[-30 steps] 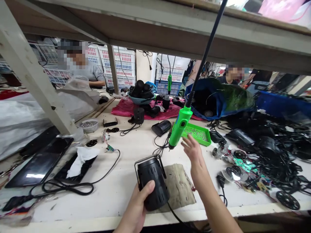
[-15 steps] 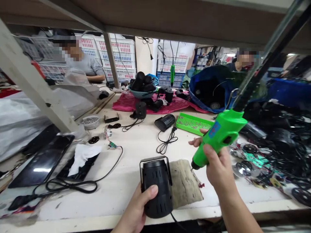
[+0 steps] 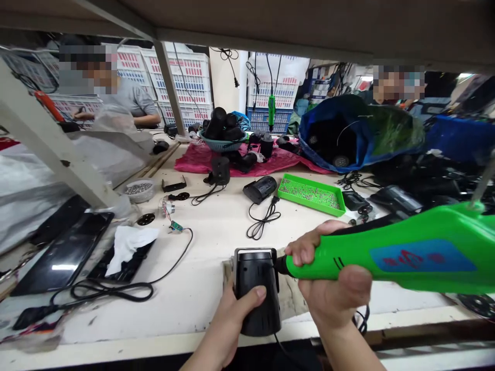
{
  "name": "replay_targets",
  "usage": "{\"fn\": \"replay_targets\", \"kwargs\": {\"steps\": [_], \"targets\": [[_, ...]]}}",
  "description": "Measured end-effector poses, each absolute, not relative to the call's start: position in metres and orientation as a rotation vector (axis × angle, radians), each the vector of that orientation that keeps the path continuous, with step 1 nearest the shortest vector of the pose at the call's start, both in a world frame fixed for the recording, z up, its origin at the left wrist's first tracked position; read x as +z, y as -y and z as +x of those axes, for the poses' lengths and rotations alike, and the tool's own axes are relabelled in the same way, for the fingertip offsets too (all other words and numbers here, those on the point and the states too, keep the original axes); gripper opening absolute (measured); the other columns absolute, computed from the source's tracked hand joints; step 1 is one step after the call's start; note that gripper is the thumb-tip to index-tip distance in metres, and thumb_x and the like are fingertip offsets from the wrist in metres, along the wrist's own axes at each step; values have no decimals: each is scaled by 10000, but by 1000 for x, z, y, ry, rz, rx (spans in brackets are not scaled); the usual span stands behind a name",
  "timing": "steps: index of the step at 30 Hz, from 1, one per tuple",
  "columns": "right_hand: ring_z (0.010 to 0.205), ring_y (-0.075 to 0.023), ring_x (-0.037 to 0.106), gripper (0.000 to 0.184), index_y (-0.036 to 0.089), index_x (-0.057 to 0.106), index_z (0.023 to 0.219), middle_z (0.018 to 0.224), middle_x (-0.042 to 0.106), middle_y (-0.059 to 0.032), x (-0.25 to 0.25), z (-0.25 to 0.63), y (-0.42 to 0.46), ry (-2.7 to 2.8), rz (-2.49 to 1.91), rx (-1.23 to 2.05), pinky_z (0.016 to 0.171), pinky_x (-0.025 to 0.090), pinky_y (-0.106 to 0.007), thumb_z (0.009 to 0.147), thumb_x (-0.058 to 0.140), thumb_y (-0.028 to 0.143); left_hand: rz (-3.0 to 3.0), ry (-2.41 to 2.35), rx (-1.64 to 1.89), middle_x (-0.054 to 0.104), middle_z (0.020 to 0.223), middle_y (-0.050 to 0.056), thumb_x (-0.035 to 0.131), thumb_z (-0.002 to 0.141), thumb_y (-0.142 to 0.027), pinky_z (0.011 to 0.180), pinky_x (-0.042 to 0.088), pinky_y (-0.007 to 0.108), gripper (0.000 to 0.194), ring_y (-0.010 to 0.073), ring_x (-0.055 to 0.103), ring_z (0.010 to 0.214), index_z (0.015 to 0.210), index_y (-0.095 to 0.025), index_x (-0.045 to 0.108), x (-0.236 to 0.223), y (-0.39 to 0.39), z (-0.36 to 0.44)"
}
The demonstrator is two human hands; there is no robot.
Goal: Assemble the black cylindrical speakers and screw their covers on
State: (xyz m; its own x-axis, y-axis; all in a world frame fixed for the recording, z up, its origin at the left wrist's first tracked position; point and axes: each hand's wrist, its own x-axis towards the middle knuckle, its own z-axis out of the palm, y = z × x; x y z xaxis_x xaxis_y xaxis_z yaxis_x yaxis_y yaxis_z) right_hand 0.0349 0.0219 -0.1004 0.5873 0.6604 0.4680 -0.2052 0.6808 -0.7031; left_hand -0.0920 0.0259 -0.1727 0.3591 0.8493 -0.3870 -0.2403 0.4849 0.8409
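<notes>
My left hand (image 3: 235, 314) grips a black cylindrical lamp housing (image 3: 260, 304) from its left side, thumb across the front. A thin U-shaped bracket (image 3: 255, 251) arches over the top of the housing, and a cord hangs from its lower end. My right hand (image 3: 328, 283) is wrapped around a green electric screwdriver (image 3: 390, 252) held nearly level. Its black nose meets the bracket's right side near the top; the very tip is hidden there. Under the housing lies a worn tan cloth pad (image 3: 292, 296), partly covered.
A green tray (image 3: 311, 195) of small screws sits beyond my right hand. Another black housing (image 3: 260, 189) with a coiled cord lies beside it. A bowl of screws (image 3: 139, 189), a circuit board (image 3: 176, 226) and cables are at left. Two people sit across the bench.
The screwdriver has swung from a steep tilt to nearly level, its nose moving left onto the bracket's side. The housing has shifted slightly right, over the pad.
</notes>
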Motion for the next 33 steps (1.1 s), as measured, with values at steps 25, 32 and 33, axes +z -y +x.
{"fn": "replay_targets", "kwargs": {"steps": [25,32,33], "targets": [[410,-96,442,458,231,579,834,506,521,88,-100,9,-31,832,-598,620,474,468,-258,609,726,603,1023,-931,741,708,984,87,769,630,-366,858,465,395,541,306,630,950,1104,-164,605,-192,-35,-88],[394,-105,421,498,229,593,851,492,505,83,-96,13,-27,867,-644,582,459,442,-277,602,703,646,1015,-890,704,699,987,86,788,607,-338,885,450,407,559,313,615,983,1107,-167,605,-188,-36,-89],[401,-112,435,514,235,603,900,496,513,82,-93,13,-21,892,-654,565,468,450,-288,620,698,655,975,-883,688,700,987,85,794,603,-331,896,448,406,557,312,614,995,1102,-169,608,-186,-37,-90]]}}
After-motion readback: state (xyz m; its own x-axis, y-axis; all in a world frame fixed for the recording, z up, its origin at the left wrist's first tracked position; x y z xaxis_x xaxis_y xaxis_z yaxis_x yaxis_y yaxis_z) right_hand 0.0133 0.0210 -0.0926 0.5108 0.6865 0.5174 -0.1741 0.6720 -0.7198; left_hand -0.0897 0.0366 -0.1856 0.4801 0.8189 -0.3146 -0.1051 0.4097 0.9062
